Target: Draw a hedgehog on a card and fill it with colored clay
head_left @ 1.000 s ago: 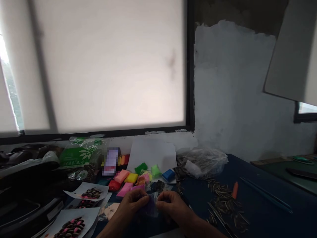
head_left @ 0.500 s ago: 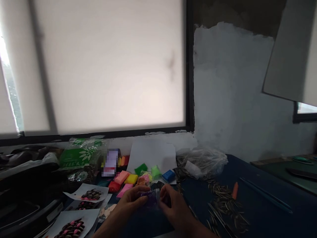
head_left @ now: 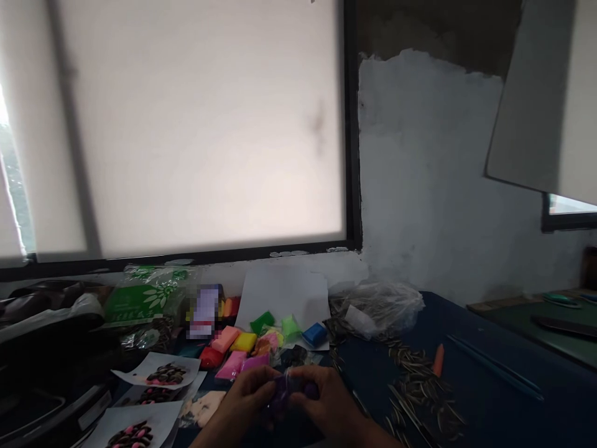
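Between my two hands is a small clear plastic packet point(head_left: 278, 395) with purple modelling clay inside. My left hand point(head_left: 249, 395) pinches its left side between thumb and fingers. At the packet's upper right edge, my right hand point(head_left: 324, 395) has its thumb and forefinger closed on the plastic. A rounded purple lump point(head_left: 311, 390) shows inside the curl of the right hand. Just beyond my fingers lie a magenta clay packet point(head_left: 255, 362), a pink one point(head_left: 232, 365) and a dark packet point(head_left: 296, 355).
More clay packets, including yellow point(head_left: 244, 341) and blue point(head_left: 314, 335), lie before white paper point(head_left: 284, 292). Sunflower seeds point(head_left: 429, 389), an orange stick point(head_left: 438, 359) and blue tweezers point(head_left: 497, 367) are to the right. Cards with seed designs point(head_left: 161, 373) are left, beside a green seed bag point(head_left: 144, 295).
My hands have come closer together and sunk slightly, with the packet bunched up between them. The purple lump in my right hand shows more clearly. The view has shifted a little.
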A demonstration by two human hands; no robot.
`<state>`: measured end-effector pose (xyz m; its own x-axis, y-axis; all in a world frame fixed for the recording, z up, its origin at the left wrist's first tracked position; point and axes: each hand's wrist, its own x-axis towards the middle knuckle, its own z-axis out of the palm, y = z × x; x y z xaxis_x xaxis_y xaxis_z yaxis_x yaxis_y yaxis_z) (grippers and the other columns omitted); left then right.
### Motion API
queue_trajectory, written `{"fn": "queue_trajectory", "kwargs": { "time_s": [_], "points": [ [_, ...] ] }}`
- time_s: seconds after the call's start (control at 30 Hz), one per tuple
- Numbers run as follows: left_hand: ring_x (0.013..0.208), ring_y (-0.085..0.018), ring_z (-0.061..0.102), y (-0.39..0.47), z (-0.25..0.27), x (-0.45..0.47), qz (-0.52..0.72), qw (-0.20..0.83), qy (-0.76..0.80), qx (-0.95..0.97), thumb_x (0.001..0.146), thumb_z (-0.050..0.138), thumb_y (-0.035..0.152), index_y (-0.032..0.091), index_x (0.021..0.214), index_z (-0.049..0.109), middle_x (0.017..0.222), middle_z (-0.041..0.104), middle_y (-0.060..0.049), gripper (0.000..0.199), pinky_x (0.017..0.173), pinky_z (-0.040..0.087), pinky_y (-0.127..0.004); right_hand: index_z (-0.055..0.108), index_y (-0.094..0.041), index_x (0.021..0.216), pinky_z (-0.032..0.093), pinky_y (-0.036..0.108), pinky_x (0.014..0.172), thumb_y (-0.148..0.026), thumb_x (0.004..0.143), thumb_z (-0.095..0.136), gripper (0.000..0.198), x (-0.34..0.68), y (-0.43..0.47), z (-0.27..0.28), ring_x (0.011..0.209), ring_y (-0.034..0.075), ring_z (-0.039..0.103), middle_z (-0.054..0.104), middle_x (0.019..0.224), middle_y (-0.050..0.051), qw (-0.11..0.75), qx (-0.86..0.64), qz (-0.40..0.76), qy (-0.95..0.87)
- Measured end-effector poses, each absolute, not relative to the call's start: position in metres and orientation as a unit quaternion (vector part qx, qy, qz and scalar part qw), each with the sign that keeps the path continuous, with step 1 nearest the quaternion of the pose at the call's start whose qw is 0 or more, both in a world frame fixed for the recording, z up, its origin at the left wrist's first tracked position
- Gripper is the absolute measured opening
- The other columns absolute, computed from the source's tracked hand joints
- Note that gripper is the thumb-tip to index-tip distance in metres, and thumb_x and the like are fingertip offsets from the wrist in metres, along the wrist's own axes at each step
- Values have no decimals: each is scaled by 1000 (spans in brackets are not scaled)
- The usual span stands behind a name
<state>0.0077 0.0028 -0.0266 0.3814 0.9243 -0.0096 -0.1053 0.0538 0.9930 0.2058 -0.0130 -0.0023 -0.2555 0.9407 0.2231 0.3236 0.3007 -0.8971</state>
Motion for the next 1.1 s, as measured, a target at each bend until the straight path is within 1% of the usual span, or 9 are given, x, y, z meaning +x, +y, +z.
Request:
{"fn": "queue_trajectory", "kwargs": {
  "time_s": [0.1, 0.3, 0.43, 0.5, 0.6, 0.7, 0.83, 1.0, 1.1],
  "points": [
    [69, -20, 68, 5, -25, 5, 404, 624, 357, 566, 63, 88, 57, 17, 90, 70, 76, 72, -3, 52, 58, 48, -25, 80, -18, 96, 47, 26, 62, -13, 69, 66, 31, 203, -11, -4, 67, 20, 66, 73, 72, 2, 407, -446, 403, -687],
    [77, -21, 67, 7, -23, 0, 403, 627, 334, 577, 57, 95, 38, 19, 97, 74, 82, 75, -2, 49, 67, 50, -28, 77, -16, 86, 50, 27, 70, -13, 68, 63, 23, 201, -9, -9, 78, 21, 67, 74, 82, 5, 436, -443, 418, -663],
    [71, -20, 67, 10, -25, -6, 431, 608, 350, 567, 58, 94, 39, 21, 104, 72, 81, 73, -1, 54, 62, 50, -27, 78, -16, 100, 51, 29, 78, -20, 70, 64, 34, 203, -11, -12, 87, 23, 66, 73, 94, 7, 446, -442, 426, -651],
    [65, -19, 67, 11, -25, -7, 435, 604, 360, 563, 60, 94, 42, 19, 102, 70, 77, 72, -2, 54, 57, 49, -26, 78, -16, 104, 51, 29, 73, -22, 69, 65, 38, 203, -12, -11, 84, 23, 65, 72, 94, 7, 442, -441, 434, -649],
    [58, -19, 66, 10, -26, -5, 436, 603, 369, 557, 59, 93, 47, 17, 97, 69, 69, 70, -2, 54, 52, 48, -26, 80, -17, 95, 48, 26, 64, -21, 65, 67, 32, 202, -13, -8, 73, 20, 61, 70, 82, 4, 426, -432, 445, -659],
    [57, -19, 66, 10, -27, -1, 437, 606, 366, 556, 59, 93, 49, 16, 95, 68, 69, 70, -2, 55, 51, 48, -26, 79, -17, 80, 44, 25, 64, -16, 64, 65, 21, 199, -14, -5, 70, 18, 58, 66, 71, 1, 418, -424, 438, -674],
    [60, -19, 68, 10, -30, 4, 440, 609, 360, 553, 59, 92, 45, 16, 95, 66, 75, 72, -3, 53, 51, 49, -26, 77, -17, 87, 43, 24, 64, -12, 67, 62, 25, 197, -14, -3, 69, 16, 58, 66, 72, 0, 415, -424, 416, -689],
    [56, -18, 67, 7, -28, 7, 440, 608, 364, 552, 63, 88, 30, 16, 91, 67, 70, 70, 0, 37, 48, 46, -23, 70, -15, 76, 40, 23, 62, -4, 62, 63, 19, 198, -15, -3, 67, 15, 58, 65, 68, -1, 396, -423, 375, -724],
    [59, -18, 67, 6, -24, 5, 436, 616, 364, 546, 61, 90, 29, 16, 92, 69, 71, 71, -1, 40, 51, 48, -24, 69, -16, 77, 39, 23, 60, -4, 63, 64, 19, 200, -15, -3, 66, 15, 60, 66, 69, -1, 395, -427, 352, -733]
  ]
}}
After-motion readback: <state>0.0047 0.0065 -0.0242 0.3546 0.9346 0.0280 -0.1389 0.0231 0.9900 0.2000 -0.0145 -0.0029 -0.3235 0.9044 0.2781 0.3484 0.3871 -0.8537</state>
